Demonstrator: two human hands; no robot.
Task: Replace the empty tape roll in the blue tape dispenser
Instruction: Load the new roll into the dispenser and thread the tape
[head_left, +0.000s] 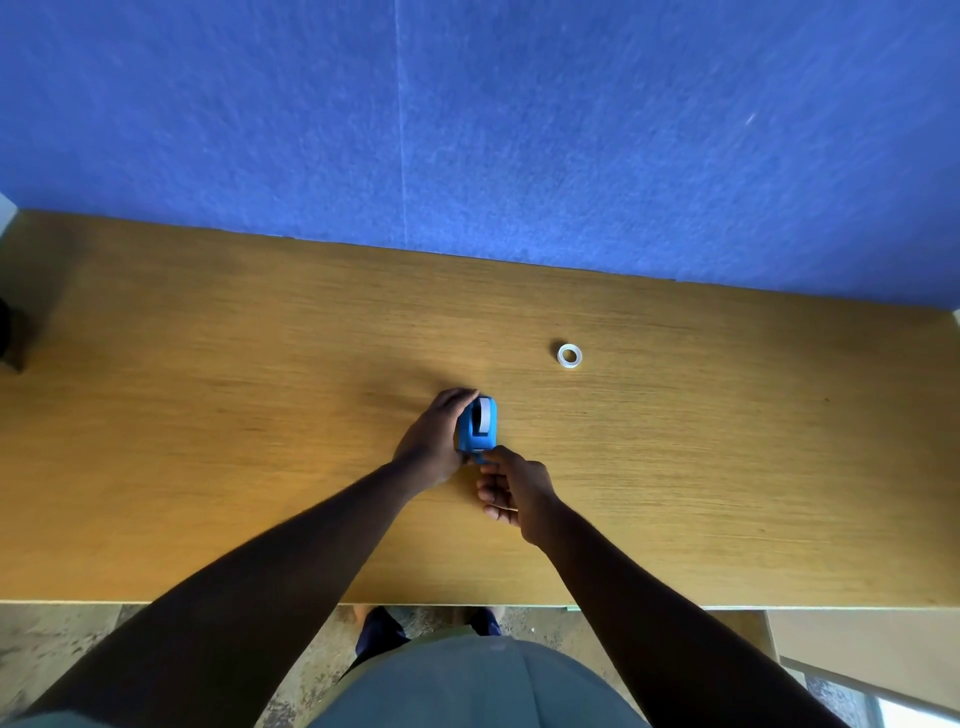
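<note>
A person's left hand (434, 441) grips the blue tape dispenser (478, 428) at mid-table (208, 415), while the right hand's (514, 491) fingers pinch its near end. A small tape roll (569, 356) lies apart at two o'clock.

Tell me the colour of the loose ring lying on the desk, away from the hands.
White, perhaps translucent: the loose ring shows best, and only, in the head view.
</note>
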